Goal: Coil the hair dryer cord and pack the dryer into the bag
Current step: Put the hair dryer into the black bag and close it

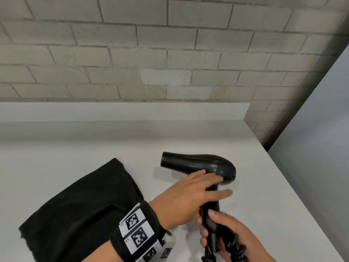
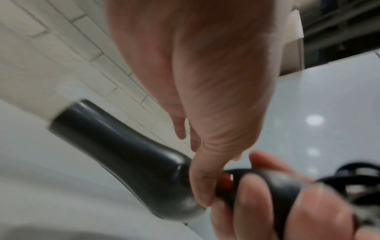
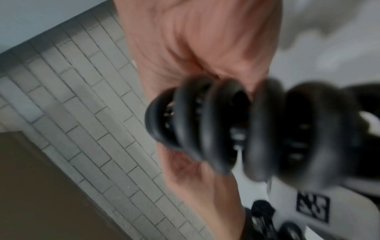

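A black hair dryer [image 1: 198, 164] lies on the white table [image 1: 94, 148], nozzle pointing left and handle toward me. My left hand [image 1: 188, 193] reaches over the top of the handle with fingers straight; its thumb [image 2: 200, 183] touches the handle beside a red switch [image 2: 225, 184]. My right hand [image 1: 226, 229] grips the lower handle together with the black coiled cord [image 1: 234, 246]. In the right wrist view the cord's loops [image 3: 226, 126] sit bunched in that palm [image 3: 195, 48]. The black fabric bag [image 1: 75, 208] lies flat to the left of the dryer.
A grey brick wall [image 1: 170, 53] rises behind the table's raised back ledge. The table's right edge [image 1: 294, 186] runs diagonally beside a grey panel [image 1: 321, 148]. A square marker sticker [image 1: 166, 252] lies on the table near my left wrist.
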`<action>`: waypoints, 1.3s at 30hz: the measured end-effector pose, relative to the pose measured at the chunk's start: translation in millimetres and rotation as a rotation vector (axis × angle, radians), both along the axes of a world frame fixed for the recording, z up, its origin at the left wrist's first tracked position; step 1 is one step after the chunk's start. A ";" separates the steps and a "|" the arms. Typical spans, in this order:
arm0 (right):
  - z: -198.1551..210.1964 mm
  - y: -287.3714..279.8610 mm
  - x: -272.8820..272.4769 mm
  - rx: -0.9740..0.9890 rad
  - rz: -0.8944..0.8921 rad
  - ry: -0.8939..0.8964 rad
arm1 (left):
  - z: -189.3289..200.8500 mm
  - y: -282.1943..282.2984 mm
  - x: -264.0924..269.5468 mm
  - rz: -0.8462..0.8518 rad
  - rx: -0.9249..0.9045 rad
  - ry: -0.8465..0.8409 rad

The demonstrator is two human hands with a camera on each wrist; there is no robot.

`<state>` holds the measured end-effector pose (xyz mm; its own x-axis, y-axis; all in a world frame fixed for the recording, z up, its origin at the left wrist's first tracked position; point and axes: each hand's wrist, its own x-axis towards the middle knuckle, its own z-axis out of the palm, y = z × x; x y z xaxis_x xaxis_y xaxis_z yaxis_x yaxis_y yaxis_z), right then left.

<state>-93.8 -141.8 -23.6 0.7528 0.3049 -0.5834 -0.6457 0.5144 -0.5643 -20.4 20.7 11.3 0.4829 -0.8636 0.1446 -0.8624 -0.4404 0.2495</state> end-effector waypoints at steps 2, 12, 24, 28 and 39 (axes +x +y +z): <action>-1.8 -6.0 -0.3 -0.008 -0.040 0.008 | 2.8 15.2 -4.4 0.110 -0.096 0.107; 2.4 -54.3 -4.3 -0.271 -0.272 -0.156 | -7.2 120.4 -46.9 0.604 0.214 0.499; 2.1 -34.5 -5.7 -0.250 -0.384 -0.198 | -41.0 92.4 -26.7 0.596 0.464 0.375; 2.8 -28.1 -5.0 -0.261 -0.391 -0.209 | -44.8 76.5 5.2 0.575 0.378 0.355; 26.8 -27.0 -10.1 -0.431 -0.155 -0.241 | -20.7 53.0 65.7 0.682 0.032 0.340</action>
